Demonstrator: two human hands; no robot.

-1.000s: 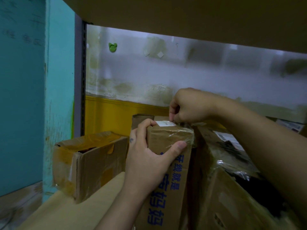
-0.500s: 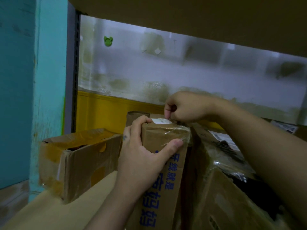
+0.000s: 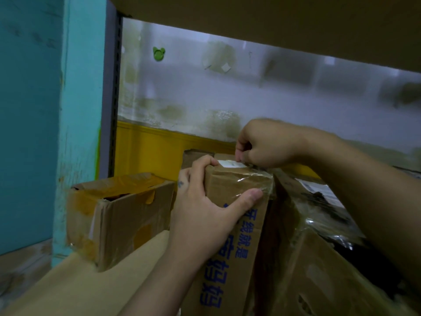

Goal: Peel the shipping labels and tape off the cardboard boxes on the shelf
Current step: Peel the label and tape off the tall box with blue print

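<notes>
A tall cardboard box with blue printed characters stands on the shelf in the middle of the view. My left hand grips its top left corner, thumb across the front. A white shipping label lies on the box's top, with clear tape wrapped over the upper edge. My right hand is curled over the top, and its fingertips pinch at the label's right end.
An open, battered box with orange tape sits to the left. A larger box wrapped in clear film with its own label leans at the right. The upper shelf board hangs close overhead. A teal pillar bounds the left.
The camera shifted slightly, so the scene sits a little differently in view. Both hands keep the same hold on the box and the label.
</notes>
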